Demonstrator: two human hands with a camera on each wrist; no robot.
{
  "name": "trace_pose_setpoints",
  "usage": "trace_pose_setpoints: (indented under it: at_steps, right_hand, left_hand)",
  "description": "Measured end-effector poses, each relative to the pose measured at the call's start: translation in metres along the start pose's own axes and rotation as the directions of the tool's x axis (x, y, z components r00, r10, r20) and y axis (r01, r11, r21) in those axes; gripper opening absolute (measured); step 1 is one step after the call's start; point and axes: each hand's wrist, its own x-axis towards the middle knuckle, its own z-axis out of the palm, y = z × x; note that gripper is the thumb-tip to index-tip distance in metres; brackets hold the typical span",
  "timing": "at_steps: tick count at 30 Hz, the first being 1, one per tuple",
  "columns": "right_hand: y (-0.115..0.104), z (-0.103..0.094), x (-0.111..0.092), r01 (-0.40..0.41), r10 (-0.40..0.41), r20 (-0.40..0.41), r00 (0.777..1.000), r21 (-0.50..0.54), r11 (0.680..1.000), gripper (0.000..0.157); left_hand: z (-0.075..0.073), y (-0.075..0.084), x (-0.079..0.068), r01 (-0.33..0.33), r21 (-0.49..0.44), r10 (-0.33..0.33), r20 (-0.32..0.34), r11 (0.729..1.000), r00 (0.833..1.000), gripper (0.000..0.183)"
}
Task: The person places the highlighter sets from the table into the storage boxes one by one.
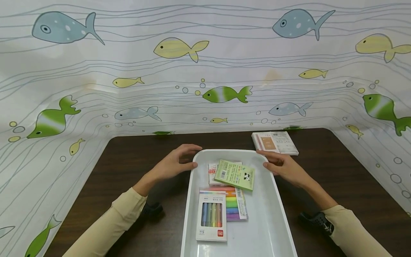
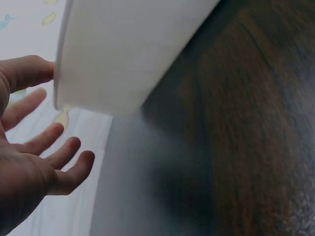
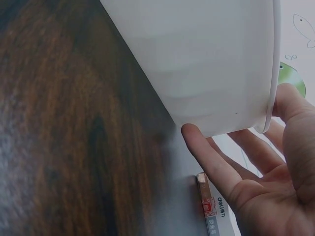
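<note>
A white plastic bin (image 1: 257, 228) stands on the table, holding a pack of coloured pens (image 1: 212, 233), a rainbow-coloured pack (image 1: 232, 204) partly under it, a green box with a panda picture (image 1: 234, 175) and a white box with red print (image 1: 212, 171) mostly hidden beneath the green one. At the bin's far left corner is my left hand (image 1: 173, 162), fingers spread; its thumb touches the rim in the left wrist view. My right hand (image 1: 284, 167) is at the far right corner, thumb at the rim and straight fingers along the end wall (image 3: 221, 132).
White boxes (image 1: 282, 143) lie behind the right hand near the table's back edge. The dark wooden table (image 1: 128, 167) is bordered by a white fish-patterned cloth (image 1: 192, 117) at the back and sides.
</note>
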Motion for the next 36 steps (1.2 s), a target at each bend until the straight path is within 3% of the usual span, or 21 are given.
trace_pose_setpoints:
  at_steps: [5, 8, 12, 17, 21, 26, 36]
  right_hand:
    - [0.001, -0.001, 0.001, 0.001, -0.001, 0.007, 1.000, 0.024, 1.000, 0.050]
    - [0.001, -0.001, 0.001, 0.011, -0.011, 0.011, 1.000, 0.029, 1.000, 0.051]
    - [0.001, 0.000, 0.001, 0.011, -0.012, 0.016, 1.000, 0.028, 1.000, 0.050]
    - [0.000, 0.000, 0.002, 0.001, -0.001, 0.008, 1.000, 0.010, 1.000, 0.049]
    - [0.001, 0.000, 0.000, -0.007, 0.007, 0.004, 1.000, 0.018, 1.000, 0.050]
    - [0.001, 0.002, -0.001, -0.003, 0.003, -0.001, 1.000, 0.037, 0.999, 0.050]
    - [0.004, 0.006, -0.002, 0.039, -0.040, 0.003, 0.999, 0.117, 0.992, 0.049]
  left_hand:
    - [0.002, -0.013, 0.001, 0.115, -0.171, -0.110, 0.041, 0.979, 0.993, 0.061]
    - [0.005, -0.021, 0.001, 0.172, -0.336, -0.149, 0.094, 0.926, 0.984, 0.061]
    - [0.010, -0.033, 0.001, 0.201, -0.486, -0.153, 0.137, 0.851, 0.979, 0.060]
    - [0.015, -0.045, -0.001, 0.176, -0.575, -0.113, 0.143, 0.799, 0.983, 0.060]
    - [0.016, -0.048, -0.001, 0.178, -0.595, -0.112, 0.146, 0.784, 0.983, 0.060]
    - [0.015, -0.051, 0.000, 0.187, -0.592, -0.121, 0.150, 0.784, 0.981, 0.060]
    - [0.014, -0.061, 0.000, 0.136, -0.609, -0.025, 0.186, 0.781, 0.982, 0.055]
